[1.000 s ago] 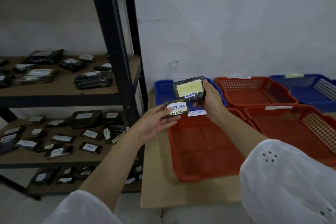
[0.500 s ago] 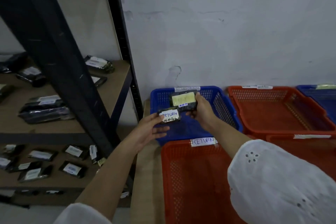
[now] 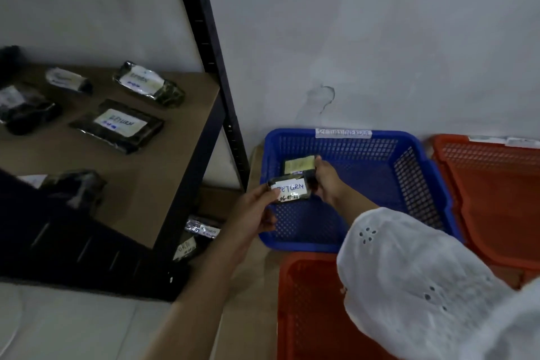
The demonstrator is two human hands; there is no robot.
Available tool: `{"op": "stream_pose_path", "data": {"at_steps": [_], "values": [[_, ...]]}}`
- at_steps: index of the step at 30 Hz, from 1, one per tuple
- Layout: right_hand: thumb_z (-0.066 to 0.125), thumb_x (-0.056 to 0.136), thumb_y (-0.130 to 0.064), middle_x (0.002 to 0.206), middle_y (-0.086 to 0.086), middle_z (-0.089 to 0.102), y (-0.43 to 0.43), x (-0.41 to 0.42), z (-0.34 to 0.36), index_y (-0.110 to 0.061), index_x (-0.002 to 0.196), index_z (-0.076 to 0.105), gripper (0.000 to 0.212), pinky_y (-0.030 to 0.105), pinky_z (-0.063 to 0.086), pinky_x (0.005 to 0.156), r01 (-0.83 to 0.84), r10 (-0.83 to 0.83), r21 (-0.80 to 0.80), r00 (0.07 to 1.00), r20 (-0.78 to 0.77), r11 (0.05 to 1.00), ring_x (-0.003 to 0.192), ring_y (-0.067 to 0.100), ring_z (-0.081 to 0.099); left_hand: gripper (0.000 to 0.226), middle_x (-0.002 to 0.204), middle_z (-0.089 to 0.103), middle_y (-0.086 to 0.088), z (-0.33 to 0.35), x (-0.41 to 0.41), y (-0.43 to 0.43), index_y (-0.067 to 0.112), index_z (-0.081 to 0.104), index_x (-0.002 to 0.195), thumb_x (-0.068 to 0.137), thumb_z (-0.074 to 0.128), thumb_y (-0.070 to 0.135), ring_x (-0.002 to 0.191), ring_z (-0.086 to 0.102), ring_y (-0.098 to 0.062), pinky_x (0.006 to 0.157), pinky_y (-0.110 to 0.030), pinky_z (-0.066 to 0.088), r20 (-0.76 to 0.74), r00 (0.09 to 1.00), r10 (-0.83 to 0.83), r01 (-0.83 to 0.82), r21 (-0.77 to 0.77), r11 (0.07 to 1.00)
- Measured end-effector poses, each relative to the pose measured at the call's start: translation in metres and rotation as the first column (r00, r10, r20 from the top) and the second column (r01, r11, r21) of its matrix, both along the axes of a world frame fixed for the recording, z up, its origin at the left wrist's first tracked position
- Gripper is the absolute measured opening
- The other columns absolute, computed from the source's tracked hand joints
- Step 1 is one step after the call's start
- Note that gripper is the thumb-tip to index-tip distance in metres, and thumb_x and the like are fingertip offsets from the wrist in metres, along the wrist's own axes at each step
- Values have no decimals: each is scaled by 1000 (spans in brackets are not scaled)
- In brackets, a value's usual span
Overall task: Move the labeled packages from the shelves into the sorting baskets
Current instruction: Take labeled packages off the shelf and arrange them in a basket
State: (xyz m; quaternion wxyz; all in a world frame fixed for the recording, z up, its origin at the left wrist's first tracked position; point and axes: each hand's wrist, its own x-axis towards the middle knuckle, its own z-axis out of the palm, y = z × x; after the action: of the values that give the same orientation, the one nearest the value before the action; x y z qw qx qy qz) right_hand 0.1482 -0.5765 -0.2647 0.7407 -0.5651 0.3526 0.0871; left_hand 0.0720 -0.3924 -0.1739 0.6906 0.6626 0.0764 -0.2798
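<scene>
RETURN package (image 3: 289,190) pinched at edge in my left grip (image 3: 249,215); yellow-label package (image 3: 299,165) clamped in right grip (image 3: 327,183); both look light, slippery (hold edges).

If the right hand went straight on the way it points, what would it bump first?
Probably the blue basket: the right hand, gripping the yellow-label package, points at its back wall. Depth is unclear.

Left hand (image 3: 252,213) gripping RETURN package (image 3: 290,190), blue basket (image 3: 418,184)

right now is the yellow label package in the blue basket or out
Not let go yet: the right hand grips the yellow-label package over the blue basket; below its rim or not, cannot tell.
</scene>
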Motion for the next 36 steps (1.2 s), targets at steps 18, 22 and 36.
{"op": "stream_pose_path", "data": {"at_steps": [18, 22, 36], "values": [[33, 98, -53, 87, 3, 62, -11, -53, 65, -12, 118, 61, 54, 26, 43, 63, -375, 380, -81, 922, 76, 924, 75, 15, 58, 23, 69, 52, 2, -7, 6, -21, 13, 58, 116, 97, 48, 20, 44, 44, -3, 43, -16, 40, -34, 998, 62, -61, 30, 998], [58, 92, -30, 88, 2, 67, -19, -79, 78, -16, 104, 63, 19, 18, 50, 57, -490, 479, 6, 853, 207, 871, 69, 10, 60, 28, 72, 57, 2, -8, 6, -29, 16, 57, 122, 97, 47, 25, 51, 47, -6, 48, -18, 41, 41, 999, 33, -38, 125, 991], [48, 96, -3, 84, 13, 59, -58, -52, 46, 1, 89, 55, 10, 20, 54, 47, 251, -262, 190, 964, 37, 949, 64, 18, 64, 45, 135, 38, -6, -37, 30, -36, 26, 43, 133, 90, 54, 34, 124, 34, -22, 100, -37, 30, 593, 786, -174, -387, 691, 610]]}}
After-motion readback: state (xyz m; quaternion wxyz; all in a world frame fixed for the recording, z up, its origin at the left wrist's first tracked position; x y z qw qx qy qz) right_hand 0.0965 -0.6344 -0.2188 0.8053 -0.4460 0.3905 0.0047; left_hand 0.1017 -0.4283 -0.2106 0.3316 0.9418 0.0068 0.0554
